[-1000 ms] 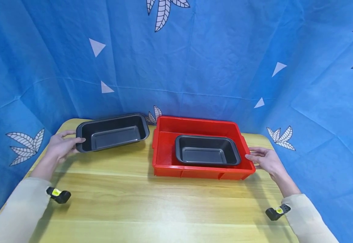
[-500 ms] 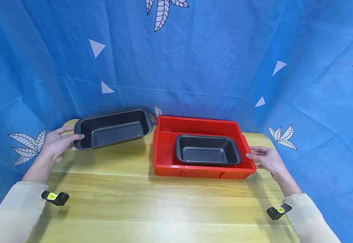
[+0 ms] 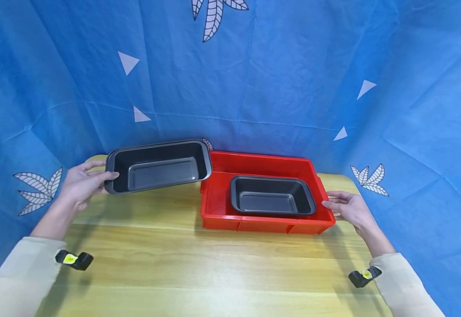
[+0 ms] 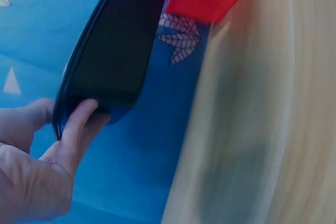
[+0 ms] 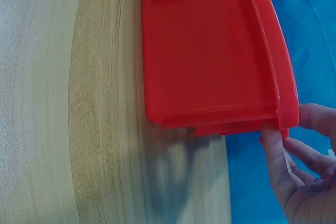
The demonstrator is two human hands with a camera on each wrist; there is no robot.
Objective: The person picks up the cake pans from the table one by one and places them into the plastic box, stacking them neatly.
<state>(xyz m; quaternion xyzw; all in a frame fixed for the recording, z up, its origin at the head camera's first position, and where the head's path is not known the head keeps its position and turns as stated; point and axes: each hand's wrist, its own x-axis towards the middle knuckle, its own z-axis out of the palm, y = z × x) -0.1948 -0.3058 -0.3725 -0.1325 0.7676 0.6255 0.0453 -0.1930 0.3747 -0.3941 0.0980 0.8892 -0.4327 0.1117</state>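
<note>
A dark loaf pan (image 3: 163,171) hangs above the table at the left, its far end overlapping the corner of a red plastic bin (image 3: 218,223) in the head view. My left hand (image 3: 85,182) pinches the pan's left end, thumb inside the rim and fingers beneath; the left wrist view shows those fingers under the rim of the loaf pan (image 4: 107,51). Inside the bin sits a second dark loaf pan (image 3: 268,202). At the bin's right end, my right hand (image 3: 347,210) grips the rim, as the right wrist view of the red bin (image 5: 210,56) also shows.
The wooden table (image 3: 198,268) extends in front of the bin. Behind and at both sides hangs a blue cloth (image 3: 286,79) with leaf and triangle prints, close to the bin's back wall.
My left hand has raised the loaf pan higher off the table and carried it to the right, toward the bin. My right hand and the bin have stayed in place.
</note>
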